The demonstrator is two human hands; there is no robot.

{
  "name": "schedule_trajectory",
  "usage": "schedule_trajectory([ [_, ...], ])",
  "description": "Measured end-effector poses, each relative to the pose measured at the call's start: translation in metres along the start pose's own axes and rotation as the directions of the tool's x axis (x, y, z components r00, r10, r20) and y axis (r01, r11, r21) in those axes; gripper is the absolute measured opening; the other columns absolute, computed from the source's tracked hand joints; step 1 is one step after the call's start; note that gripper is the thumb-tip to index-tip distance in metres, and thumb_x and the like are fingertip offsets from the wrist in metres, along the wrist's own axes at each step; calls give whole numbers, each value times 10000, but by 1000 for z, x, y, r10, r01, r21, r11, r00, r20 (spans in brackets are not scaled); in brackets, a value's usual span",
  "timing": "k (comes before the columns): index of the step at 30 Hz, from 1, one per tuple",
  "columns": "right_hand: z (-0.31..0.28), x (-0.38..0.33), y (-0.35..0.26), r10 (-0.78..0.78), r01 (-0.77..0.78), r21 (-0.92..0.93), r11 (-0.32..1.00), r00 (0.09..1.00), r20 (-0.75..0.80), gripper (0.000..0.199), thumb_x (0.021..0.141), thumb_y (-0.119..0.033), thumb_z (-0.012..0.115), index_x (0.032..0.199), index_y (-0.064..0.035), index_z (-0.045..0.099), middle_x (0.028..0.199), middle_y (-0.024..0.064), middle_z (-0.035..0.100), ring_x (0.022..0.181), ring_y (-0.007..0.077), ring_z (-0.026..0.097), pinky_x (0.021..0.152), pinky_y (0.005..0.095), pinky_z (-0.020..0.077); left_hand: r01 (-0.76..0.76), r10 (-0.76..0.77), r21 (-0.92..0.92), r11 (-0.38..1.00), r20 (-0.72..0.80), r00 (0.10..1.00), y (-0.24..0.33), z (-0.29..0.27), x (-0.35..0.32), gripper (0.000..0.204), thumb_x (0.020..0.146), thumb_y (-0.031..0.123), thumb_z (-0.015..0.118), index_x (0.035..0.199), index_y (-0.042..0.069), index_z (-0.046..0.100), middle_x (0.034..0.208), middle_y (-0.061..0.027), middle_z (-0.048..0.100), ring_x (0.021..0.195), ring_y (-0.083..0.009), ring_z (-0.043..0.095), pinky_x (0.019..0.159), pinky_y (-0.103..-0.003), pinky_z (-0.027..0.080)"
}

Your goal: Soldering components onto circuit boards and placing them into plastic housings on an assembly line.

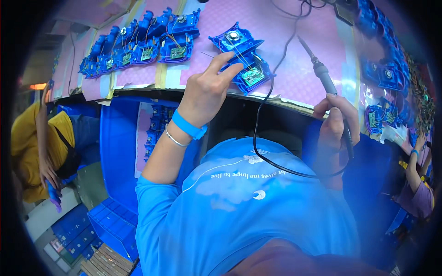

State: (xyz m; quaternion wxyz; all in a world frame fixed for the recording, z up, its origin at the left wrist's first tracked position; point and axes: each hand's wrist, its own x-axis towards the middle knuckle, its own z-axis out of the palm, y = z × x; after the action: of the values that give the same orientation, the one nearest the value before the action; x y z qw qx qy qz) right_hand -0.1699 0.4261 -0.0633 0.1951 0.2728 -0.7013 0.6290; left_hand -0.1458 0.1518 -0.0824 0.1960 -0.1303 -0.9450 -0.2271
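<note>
My left hand (209, 87) reaches onto the pink work mat (294, 69), fingers spread and touching a blue plastic housing (241, 55) that carries a small green circuit board and thin wires. It wears a blue wristband and a thin bracelet. My right hand (336, 122) is closed around the handle of a soldering iron (322, 76), whose tip points up and left, away from the housing. The iron's black cable loops down over my blue shirt.
A row of several similar blue housings (142, 43) lies at the mat's far left. More blue parts (384, 73) crowd the right side. Blue crates (110, 152) stand below the bench. A person in yellow (37, 147) sits left; another person (419, 184) is at the right edge.
</note>
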Motion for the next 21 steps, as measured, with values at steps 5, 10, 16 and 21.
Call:
schedule_trajectory([
  [5,-27,-1,10,12,-14,-32,999,999,-35,211,895,-36,531,1060,46,633,701,127,635,613,155,594,569,271,477,-160,146,118,980,115,983,-11,9,39,356,752,-56,646,1075,95,657,1143,-114,639,764,-319,688,632,-381,567],
  [10,-40,-8,15,22,-26,-43,999,996,-83,212,895,-39,527,1052,52,636,702,128,631,610,160,594,560,272,476,-313,229,236,920,326,917,-45,-13,76,301,727,-60,644,992,81,658,1094,-73,650,736,-309,680,631,-390,559],
  [16,-47,-10,14,40,-46,-62,997,995,-93,212,899,-40,527,1049,62,637,698,119,625,609,158,587,556,269,466,-380,205,354,855,444,873,-89,-56,94,273,791,-44,543,1007,80,653,1055,-72,640,793,-323,673,686,-411,546],
  [21,-40,-9,10,47,-53,-75,996,996,-71,212,902,-44,529,1050,66,635,704,120,628,610,161,584,578,281,468,-349,217,309,885,389,895,-98,-62,88,258,793,-44,538,982,69,673,1044,-84,669,854,-331,673,727,-421,547],
])
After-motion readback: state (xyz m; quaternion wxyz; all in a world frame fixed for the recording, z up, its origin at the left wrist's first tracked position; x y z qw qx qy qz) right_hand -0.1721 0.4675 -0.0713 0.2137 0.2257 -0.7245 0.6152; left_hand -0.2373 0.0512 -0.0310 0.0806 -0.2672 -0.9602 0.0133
